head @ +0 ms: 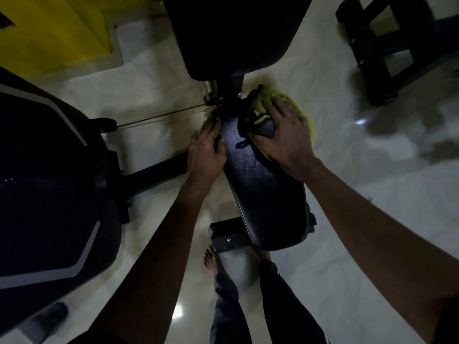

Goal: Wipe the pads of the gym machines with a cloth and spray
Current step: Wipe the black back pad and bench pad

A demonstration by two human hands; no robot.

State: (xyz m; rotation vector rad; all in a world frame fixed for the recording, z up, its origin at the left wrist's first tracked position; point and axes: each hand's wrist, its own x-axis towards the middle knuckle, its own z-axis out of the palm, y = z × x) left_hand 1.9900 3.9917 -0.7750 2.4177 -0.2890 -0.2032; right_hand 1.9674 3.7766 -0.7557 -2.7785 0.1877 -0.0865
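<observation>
A long black seat pad (pixel 263 189) of a gym bench runs from the middle of the view down toward my legs. My left hand (pixel 205 150) grips the pad's left edge near its far end, thumb on top and fingers down the side. My right hand (pixel 283 135) lies over a bunched yellow-green cloth (pixel 306 120) with black and grey parts on the pad's far right corner. Its fingers spread over the cloth and its thumb curls round a grey fold. No spray bottle is in view.
The bench's black back pad (pixel 223 33) rises at the top. A large dark machine with grey stripes (pixel 49 170) fills the left. A black metal frame (pixel 387 50) stands top right. My bare feet (pixel 211 261) stand on the glossy white tile floor (pixel 372 194).
</observation>
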